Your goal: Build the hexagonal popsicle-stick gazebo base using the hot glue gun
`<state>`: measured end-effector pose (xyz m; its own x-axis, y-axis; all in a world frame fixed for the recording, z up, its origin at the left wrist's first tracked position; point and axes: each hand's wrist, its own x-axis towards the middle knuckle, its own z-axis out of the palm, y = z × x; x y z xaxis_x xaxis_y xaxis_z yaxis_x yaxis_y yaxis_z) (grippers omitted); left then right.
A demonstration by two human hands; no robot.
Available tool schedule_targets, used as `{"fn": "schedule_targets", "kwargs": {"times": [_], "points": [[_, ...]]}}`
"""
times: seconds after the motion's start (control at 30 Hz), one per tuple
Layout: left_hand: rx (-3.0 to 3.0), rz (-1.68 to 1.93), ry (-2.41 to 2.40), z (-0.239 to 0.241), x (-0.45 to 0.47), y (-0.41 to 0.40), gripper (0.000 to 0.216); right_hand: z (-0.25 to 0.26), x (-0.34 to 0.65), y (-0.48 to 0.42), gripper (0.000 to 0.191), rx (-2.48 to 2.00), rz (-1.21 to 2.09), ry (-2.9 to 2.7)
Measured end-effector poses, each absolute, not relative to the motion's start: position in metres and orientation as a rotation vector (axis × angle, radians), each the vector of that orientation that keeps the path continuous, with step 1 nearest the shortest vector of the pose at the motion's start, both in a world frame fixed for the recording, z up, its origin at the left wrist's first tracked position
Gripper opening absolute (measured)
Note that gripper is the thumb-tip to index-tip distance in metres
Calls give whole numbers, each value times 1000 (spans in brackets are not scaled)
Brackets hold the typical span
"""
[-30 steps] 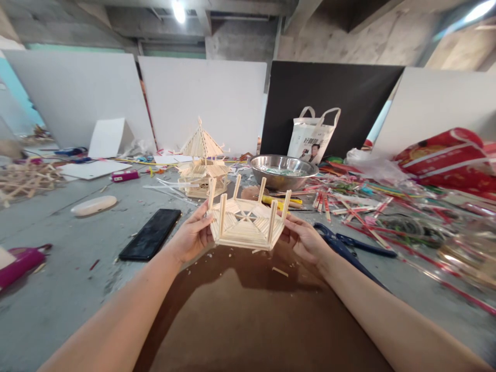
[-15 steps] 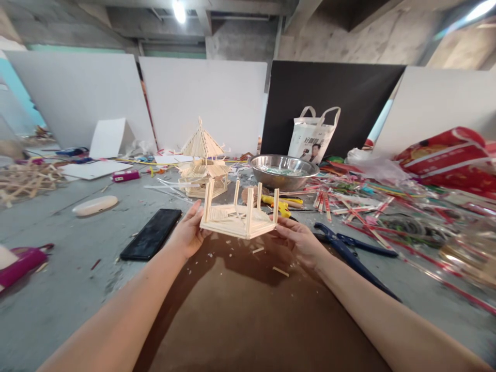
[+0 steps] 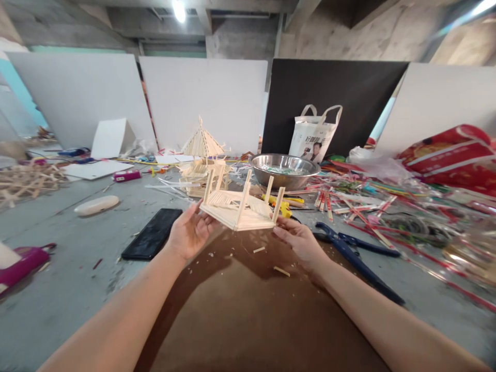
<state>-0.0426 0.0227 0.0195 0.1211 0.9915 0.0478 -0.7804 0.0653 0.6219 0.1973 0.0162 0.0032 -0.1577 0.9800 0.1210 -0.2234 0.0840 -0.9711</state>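
Observation:
A small pale wooden stick model (image 3: 240,209), a many-sided platform with several upright posts, is held tilted above the brown board. At its left corner is my left hand (image 3: 191,232), thumb at the edge and fingers curled below the base. My right hand (image 3: 296,237) grips the right corner between thumb and fingers. Behind stands a stick pavilion (image 3: 203,147) with a pointed roof, its lower part partly hidden by the model. Small stick offcuts (image 3: 281,271) lie on the brown board (image 3: 244,315) beneath.
A black phone (image 3: 152,234) lies left of my left hand. To the right are blue-handled cutters (image 3: 358,258) and yellow-handled pliers (image 3: 285,208). A metal basin (image 3: 284,178), a white bag (image 3: 313,137) and scattered red-and-white strips (image 3: 360,201) are farther back. A purple glue gun (image 3: 25,266) sits far left.
The stick model has tilted, its left side rising and its posts now leaning right. My left fingers have opened out a little beneath it; my right hand stays at its corner.

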Motion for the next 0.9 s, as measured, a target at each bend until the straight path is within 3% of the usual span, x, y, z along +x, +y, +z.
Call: {"fn": "schedule_targets", "kwargs": {"times": [0.3, 0.47, 0.67, 0.9], "points": [[628, 1337, 608, 11, -44, 29, 27, 4, 191, 4, 32, -856, 1184, -1410], [588, 1356, 640, 8, -46, 37, 29, 8, 192, 0, 34, -745, 1285, -1442], [718, 1270, 633, 11, -41, 33, 26, 8, 198, 11, 64, -888, 1305, -1107], [693, 1216, 689, 6, -39, 33, 29, 13, 200, 11, 48, -712, 1709, -1094]]}}
